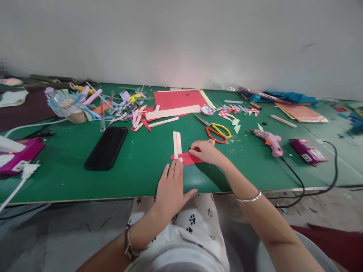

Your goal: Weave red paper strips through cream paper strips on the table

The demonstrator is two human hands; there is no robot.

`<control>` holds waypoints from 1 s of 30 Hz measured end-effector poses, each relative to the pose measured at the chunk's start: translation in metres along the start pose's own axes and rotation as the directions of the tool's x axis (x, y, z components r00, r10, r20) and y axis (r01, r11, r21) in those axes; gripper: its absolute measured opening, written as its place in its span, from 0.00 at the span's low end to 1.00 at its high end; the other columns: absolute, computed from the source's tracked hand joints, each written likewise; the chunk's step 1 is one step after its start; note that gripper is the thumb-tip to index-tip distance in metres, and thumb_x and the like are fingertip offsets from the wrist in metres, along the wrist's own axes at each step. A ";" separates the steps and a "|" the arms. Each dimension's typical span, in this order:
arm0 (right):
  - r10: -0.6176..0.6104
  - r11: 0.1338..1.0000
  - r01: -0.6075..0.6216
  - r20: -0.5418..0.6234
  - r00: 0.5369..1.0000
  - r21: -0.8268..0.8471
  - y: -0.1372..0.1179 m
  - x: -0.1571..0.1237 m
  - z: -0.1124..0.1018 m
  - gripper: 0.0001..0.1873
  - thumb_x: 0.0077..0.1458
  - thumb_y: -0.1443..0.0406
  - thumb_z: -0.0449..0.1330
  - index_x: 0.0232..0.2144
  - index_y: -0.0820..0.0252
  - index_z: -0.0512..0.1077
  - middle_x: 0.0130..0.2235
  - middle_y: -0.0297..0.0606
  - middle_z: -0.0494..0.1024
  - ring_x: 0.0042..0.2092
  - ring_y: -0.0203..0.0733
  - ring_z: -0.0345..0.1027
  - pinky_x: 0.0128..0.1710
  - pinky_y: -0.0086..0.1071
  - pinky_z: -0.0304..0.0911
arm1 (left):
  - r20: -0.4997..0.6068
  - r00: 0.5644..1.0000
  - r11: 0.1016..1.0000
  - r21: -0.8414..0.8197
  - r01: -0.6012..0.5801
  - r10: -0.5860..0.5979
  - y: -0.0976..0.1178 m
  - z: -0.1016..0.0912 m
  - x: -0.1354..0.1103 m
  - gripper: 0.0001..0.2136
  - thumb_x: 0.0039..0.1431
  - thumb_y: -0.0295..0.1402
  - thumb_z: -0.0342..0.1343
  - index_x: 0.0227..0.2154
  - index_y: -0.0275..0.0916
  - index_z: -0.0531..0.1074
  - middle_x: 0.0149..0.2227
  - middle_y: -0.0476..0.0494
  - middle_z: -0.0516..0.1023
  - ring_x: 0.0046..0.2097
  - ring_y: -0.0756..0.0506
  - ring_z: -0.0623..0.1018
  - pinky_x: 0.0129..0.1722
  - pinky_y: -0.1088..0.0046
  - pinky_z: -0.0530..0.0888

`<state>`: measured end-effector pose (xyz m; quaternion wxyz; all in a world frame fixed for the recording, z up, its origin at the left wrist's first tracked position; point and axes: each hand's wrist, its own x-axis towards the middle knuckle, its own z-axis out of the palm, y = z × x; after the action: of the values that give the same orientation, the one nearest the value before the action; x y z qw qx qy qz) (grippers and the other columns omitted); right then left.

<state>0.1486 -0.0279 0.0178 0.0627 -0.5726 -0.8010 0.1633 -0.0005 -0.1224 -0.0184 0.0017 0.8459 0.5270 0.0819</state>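
Note:
On the green table, pale paper strips (177,143) stand lengthwise and cross red paper strips (189,160) that run sideways. My left hand (171,187) lies flat with its fingers stretched out, the fingertips pressing the crossing at its near side. The right end of the red strips is pinched between the bent fingers of my right hand (206,151). Just beyond that hand lie scissors (217,130) with red and yellow handles. Both hands partly cover the strips, so their near and right ends are hidden.
A black phone (106,148) lies at left, near a purple power strip (21,156). To the right are a pink glue gun (268,141) and another purple power strip (308,152) with cords over the edge. Red sheets (180,99) and paper scraps (141,117) lie behind.

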 end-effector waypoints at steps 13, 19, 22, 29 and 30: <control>-0.041 0.999 0.040 -0.021 0.999 -0.036 0.008 -0.003 0.001 0.10 0.50 0.63 0.52 0.21 0.61 0.66 0.26 0.30 0.73 0.27 0.33 0.59 0.32 0.31 0.36 | 0.018 1.000 0.998 0.065 0.001 -0.002 0.002 -0.004 0.001 0.34 0.52 0.50 0.38 0.51 0.23 0.58 0.54 0.30 0.60 0.55 0.39 0.61 0.53 0.62 0.58; -0.057 0.998 0.057 -0.062 0.996 0.000 0.010 -0.007 0.004 0.07 0.49 0.64 0.53 0.22 0.61 0.65 0.27 0.29 0.72 0.28 0.33 0.59 0.32 0.31 0.37 | -0.008 1.000 1.000 0.017 -0.016 0.016 -0.001 -0.003 0.001 0.32 0.52 0.50 0.40 0.51 0.25 0.59 0.54 0.29 0.61 0.54 0.38 0.61 0.52 0.60 0.59; -0.063 0.998 0.064 -0.088 0.994 0.001 0.011 -0.009 0.006 0.07 0.50 0.64 0.53 0.23 0.61 0.64 0.28 0.30 0.71 0.29 0.34 0.60 0.34 0.32 0.38 | -0.021 0.997 0.994 -0.073 -0.078 0.077 -0.014 -0.012 0.003 0.29 0.54 0.47 0.41 0.51 0.27 0.59 0.52 0.31 0.63 0.52 0.39 0.64 0.50 0.59 0.61; -0.107 0.989 0.085 -0.189 0.976 -0.120 0.011 -0.010 0.007 0.04 0.50 0.66 0.53 0.25 0.59 0.65 0.32 0.34 0.70 0.37 0.38 0.62 0.45 0.40 0.37 | -0.021 0.974 0.954 -0.197 -0.227 0.227 -0.060 -0.034 0.030 0.24 0.55 0.40 0.44 0.54 0.36 0.53 0.56 0.36 0.56 0.56 0.42 0.58 0.52 0.62 0.59; -0.115 0.987 0.086 -0.224 0.968 -0.139 0.010 -0.011 0.007 0.03 0.50 0.66 0.52 0.27 0.58 0.65 0.34 0.35 0.70 0.39 0.39 0.62 0.46 0.41 0.36 | 0.005 0.968 0.946 -0.211 -0.244 0.251 -0.063 -0.033 0.036 0.25 0.55 0.40 0.45 0.54 0.35 0.52 0.56 0.36 0.55 0.56 0.42 0.57 0.52 0.63 0.59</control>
<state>0.1591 -0.0372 0.0093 0.1268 -0.5491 -0.8251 0.0405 -0.0457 -0.0655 0.0135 0.0886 0.9017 0.4050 0.1227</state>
